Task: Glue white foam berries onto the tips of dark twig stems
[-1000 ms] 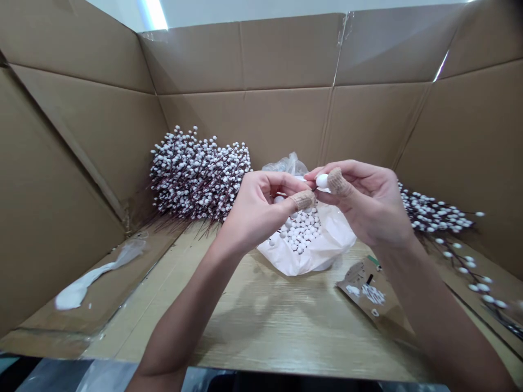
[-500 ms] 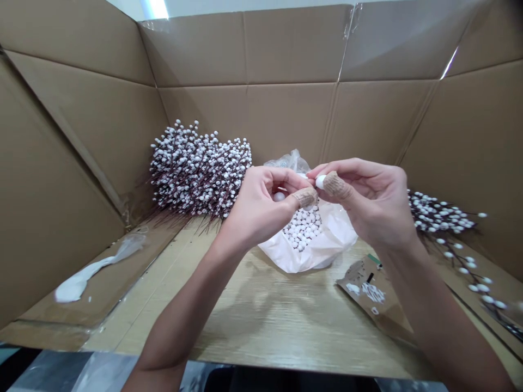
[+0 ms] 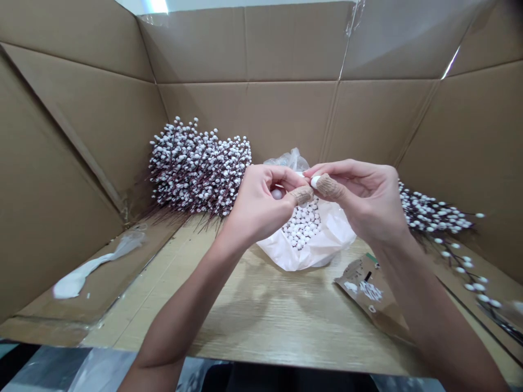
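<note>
I see the right hand point(image 3: 368, 198) pinching a smooth white rounded bead point(image 3: 314, 182) mid-scene, before a thin white plastic bag point(image 3: 335, 228); the left hand point(image 3: 261, 207) curls narrow just left, its hold I can't tell.

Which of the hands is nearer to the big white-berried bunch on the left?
Left. The left hand is just right of the bunch, overlapping its right edge in this view; the right hand is farther right, beyond the left hand.
</note>
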The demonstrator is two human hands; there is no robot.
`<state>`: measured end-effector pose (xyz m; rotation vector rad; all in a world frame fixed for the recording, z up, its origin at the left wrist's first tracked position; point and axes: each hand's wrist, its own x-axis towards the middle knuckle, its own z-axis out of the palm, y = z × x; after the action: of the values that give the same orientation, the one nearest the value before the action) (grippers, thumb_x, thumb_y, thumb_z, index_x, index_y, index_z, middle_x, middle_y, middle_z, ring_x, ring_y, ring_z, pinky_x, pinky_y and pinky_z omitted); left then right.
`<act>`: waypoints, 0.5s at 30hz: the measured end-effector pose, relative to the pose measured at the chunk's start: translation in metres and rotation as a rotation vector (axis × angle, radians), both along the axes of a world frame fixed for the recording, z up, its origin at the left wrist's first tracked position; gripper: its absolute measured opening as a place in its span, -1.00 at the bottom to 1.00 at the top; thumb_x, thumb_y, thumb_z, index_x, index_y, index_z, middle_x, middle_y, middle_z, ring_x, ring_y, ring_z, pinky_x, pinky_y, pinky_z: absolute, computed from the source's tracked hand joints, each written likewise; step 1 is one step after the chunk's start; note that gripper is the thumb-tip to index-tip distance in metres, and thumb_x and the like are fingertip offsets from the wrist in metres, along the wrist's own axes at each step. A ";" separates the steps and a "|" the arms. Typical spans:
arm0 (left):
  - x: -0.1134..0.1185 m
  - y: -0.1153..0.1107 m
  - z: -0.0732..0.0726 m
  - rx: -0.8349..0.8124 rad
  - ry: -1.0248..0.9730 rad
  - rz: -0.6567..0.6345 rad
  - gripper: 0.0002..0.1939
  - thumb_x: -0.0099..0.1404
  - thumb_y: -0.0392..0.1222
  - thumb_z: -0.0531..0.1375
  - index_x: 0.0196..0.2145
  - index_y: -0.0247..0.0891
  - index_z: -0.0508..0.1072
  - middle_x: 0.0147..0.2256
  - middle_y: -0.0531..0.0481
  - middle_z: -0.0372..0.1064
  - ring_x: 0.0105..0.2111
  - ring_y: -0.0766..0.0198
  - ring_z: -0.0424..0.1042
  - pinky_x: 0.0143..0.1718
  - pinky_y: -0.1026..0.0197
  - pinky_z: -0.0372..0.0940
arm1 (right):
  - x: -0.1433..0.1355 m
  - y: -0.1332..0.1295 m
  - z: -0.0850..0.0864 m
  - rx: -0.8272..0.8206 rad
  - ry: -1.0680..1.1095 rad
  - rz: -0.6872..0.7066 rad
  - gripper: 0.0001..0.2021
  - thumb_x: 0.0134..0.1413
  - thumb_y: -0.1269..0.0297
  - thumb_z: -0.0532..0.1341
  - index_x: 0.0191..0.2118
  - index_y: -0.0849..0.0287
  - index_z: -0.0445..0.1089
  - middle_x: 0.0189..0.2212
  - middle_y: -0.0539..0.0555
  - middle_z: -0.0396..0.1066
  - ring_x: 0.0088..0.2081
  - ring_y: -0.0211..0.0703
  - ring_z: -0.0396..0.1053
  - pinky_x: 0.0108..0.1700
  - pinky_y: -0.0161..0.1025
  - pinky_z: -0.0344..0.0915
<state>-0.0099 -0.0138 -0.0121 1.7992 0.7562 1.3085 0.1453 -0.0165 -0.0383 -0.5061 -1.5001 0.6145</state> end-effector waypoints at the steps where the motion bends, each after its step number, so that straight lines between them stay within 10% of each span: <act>1: 0.000 0.001 0.000 0.004 0.006 0.002 -0.92 0.03 -0.37 0.27 -0.58 -0.34 0.49 -0.58 -0.03 0.39 -0.56 0.37 0.32 -0.54 0.31 0.22 | 0.001 0.001 0.000 -0.016 0.002 0.007 -0.95 0.00 0.35 0.35 -0.35 0.15 0.54 -0.33 0.04 0.55 -0.32 -0.24 0.50 -0.29 -0.31 0.48; 10: -0.013 0.017 0.005 -0.033 -0.071 -0.069 -0.95 0.03 -0.28 0.32 -0.50 -0.32 0.54 -0.51 -0.02 0.43 -0.49 0.36 0.37 -0.43 0.31 0.27 | 0.025 0.015 0.006 -0.269 -0.071 0.270 -0.68 0.15 0.03 0.19 -0.10 0.11 0.47 -0.10 0.11 0.49 -0.03 -0.09 0.44 0.09 -0.06 0.36; 15: -0.034 0.034 0.014 -0.193 -0.359 -0.179 -0.99 0.04 -0.34 0.30 -0.50 -0.33 0.54 -0.50 0.01 0.40 -0.53 0.45 0.31 -0.48 0.39 0.24 | 0.029 0.021 -0.009 -0.366 -0.624 0.136 -0.40 0.02 0.06 0.30 0.19 0.03 0.22 0.13 0.17 0.30 0.11 0.05 0.31 0.10 0.02 0.31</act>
<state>-0.0440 0.0198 0.0018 1.3941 0.4923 1.3401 0.1741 0.0048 -0.0474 -0.9447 -2.0317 0.8989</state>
